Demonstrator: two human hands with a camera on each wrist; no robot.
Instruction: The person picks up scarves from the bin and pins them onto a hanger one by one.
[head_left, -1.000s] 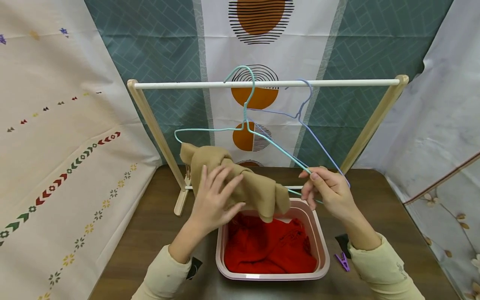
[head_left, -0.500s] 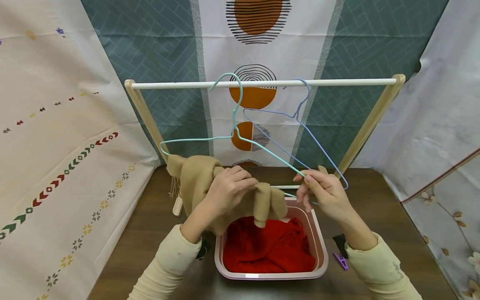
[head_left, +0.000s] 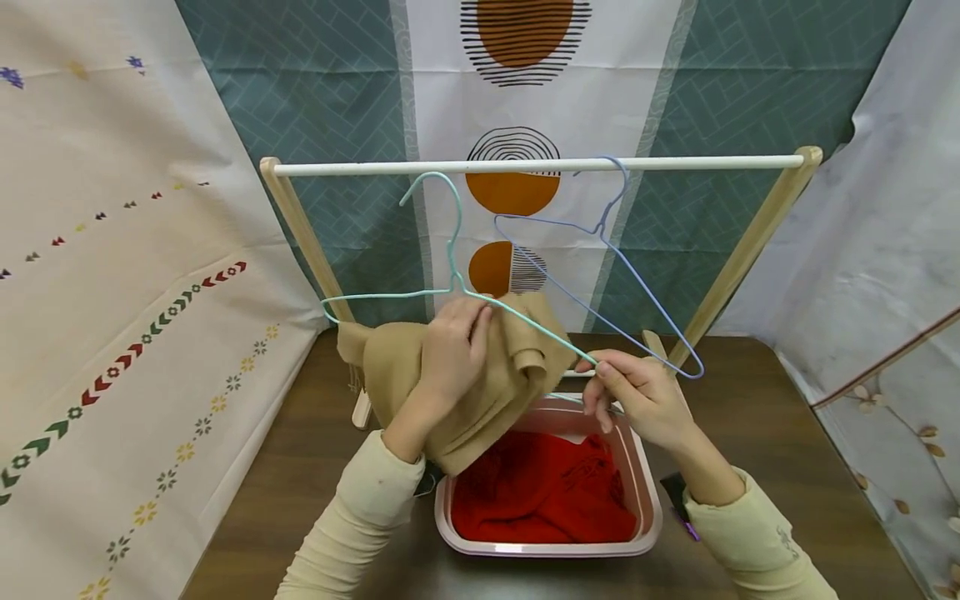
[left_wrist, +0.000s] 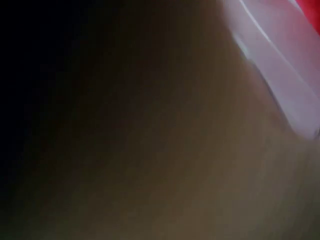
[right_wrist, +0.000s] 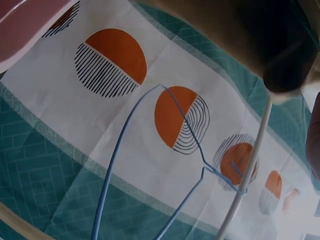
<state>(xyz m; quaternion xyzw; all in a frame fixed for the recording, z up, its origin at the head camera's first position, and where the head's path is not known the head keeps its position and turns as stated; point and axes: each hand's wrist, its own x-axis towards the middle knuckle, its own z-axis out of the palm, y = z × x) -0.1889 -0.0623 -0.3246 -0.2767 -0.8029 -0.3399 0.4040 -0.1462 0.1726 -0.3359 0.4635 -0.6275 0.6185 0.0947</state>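
Observation:
In the head view, my left hand [head_left: 453,346] grips a tan fringed scarf [head_left: 393,367] just below the mint-green wire hanger [head_left: 458,208], its fingers close to the hanger's sloping shoulder. The scarf drapes over the hanger's lower bar at the left, and a folded part stands up behind the right shoulder. My right hand [head_left: 648,404] pinches the hanger's right corner between thumb and fingers. The hanger's hook sits lower than the rack's rod in this view. Brown blur fills most of the left wrist view.
A white rod [head_left: 360,169] on wooden posts spans the back, bearing a blue-purple hanger [head_left: 652,302], also in the right wrist view [right_wrist: 120,137]. Below the scarf stands a pink basin [head_left: 547,550] holding red fabric [head_left: 540,492]. A purple clothespin [head_left: 692,531] lies by the right sleeve.
The mint hanger has come down and left, its hook dropping below the rod's line. My left hand, earlier spread over the scarf, has gripped it and raised its folded part behind the hanger.

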